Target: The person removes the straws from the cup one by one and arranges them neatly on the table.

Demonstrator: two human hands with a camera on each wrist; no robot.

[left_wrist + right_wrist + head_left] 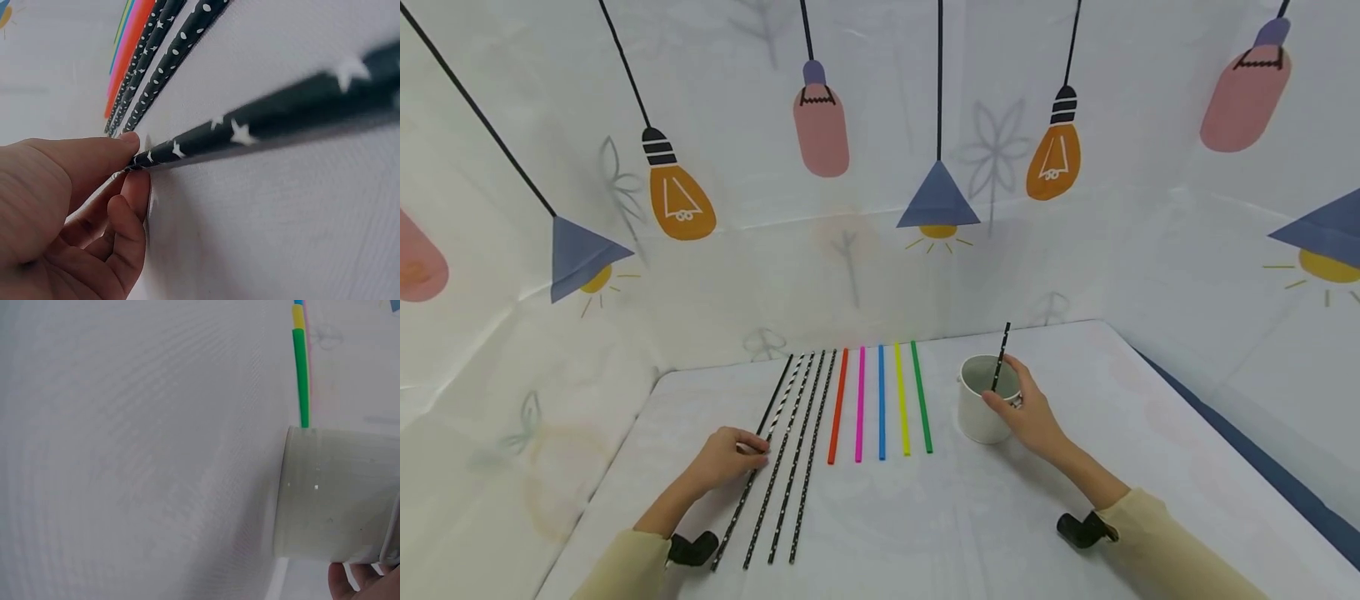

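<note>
Between thumb and fingertips, my left hand (727,457) pinches a black straw with white stars (240,132), the outermost of the dark row. Beside it lie several long black straws with white patterns (784,492), roughly parallel on the table. My right hand (1032,414) grips a white cup (976,417), thumb on the near side and fingers at the far rim. Inside the cup a black patterned straw (1002,358) leans, its top above the rim near my fingertips. The right wrist view shows the cup's wall, with some fingers (340,584) at its edge.
Between the hands lie coloured straws: red (838,408), pink (860,408), blue (882,404), yellow (902,404) and green (922,400). A white cloth covers the table (925,525). Behind it hangs a white curtain (880,275) printed with lamps.
</note>
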